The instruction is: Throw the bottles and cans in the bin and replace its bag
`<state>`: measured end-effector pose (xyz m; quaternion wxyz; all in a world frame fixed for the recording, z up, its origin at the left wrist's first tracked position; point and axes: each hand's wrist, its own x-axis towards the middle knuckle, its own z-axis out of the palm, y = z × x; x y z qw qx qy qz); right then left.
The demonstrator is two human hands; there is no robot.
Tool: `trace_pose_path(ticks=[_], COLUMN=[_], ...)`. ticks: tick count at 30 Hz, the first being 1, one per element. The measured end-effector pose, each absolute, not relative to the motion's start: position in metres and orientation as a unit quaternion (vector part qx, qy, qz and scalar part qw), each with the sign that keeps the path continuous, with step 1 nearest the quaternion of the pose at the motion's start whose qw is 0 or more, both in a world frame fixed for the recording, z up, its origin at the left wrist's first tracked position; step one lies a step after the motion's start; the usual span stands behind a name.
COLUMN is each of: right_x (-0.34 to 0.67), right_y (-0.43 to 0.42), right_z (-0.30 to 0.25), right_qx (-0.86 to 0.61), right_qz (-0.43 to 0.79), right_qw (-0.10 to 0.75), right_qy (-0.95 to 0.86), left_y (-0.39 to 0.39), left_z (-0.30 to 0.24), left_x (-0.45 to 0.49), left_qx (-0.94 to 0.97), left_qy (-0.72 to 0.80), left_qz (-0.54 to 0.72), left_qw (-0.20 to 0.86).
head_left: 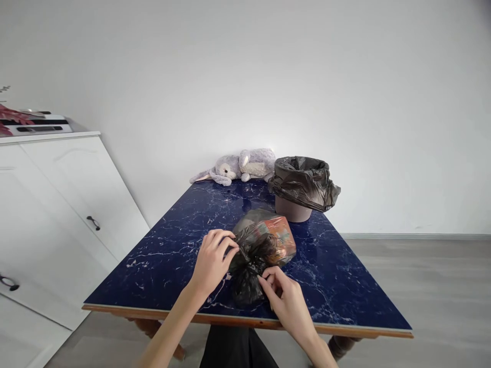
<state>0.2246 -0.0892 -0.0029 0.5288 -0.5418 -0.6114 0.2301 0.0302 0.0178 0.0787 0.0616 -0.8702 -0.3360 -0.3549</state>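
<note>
A filled black plastic bag [264, 240] lies on the dark blue marbled table [169, 240], with orange packaging showing through its thin film. The bag's gathered neck [249, 266] points toward me. My left hand [213, 258] pinches the neck from the left, fingers curled around the bunched plastic. From the right, my right hand [286, 296] grips the loose end of the neck, fingers closed on it.
A small bin [295, 207] lined with a black bag [303, 181] stands behind the filled bag. A grey plush rabbit [238, 166] lies at the table's far edge against the white wall. A white cabinet [57, 204] stands to the left. Grey floor lies to the right.
</note>
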Motion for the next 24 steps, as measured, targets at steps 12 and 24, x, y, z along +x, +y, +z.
trace_pose_path(ticks=[12, 24], right_x=[0.257, 0.224], right_y=[-0.145, -0.138], right_z=[-0.01, 0.003], right_qx=[-0.627, -0.521], right_qz=[0.038, 0.128], right_qw=[0.543, 0.479], right_qy=[-0.557, -0.695], left_y=[0.059, -0.07], left_z=[0.065, 0.085], left_x=[-0.002, 0.02], left_qx=[-0.653, -0.933], left_qy=[-0.515, -0.182], left_qz=[-0.505, -0.31], left_qw=[-0.232, 0.031])
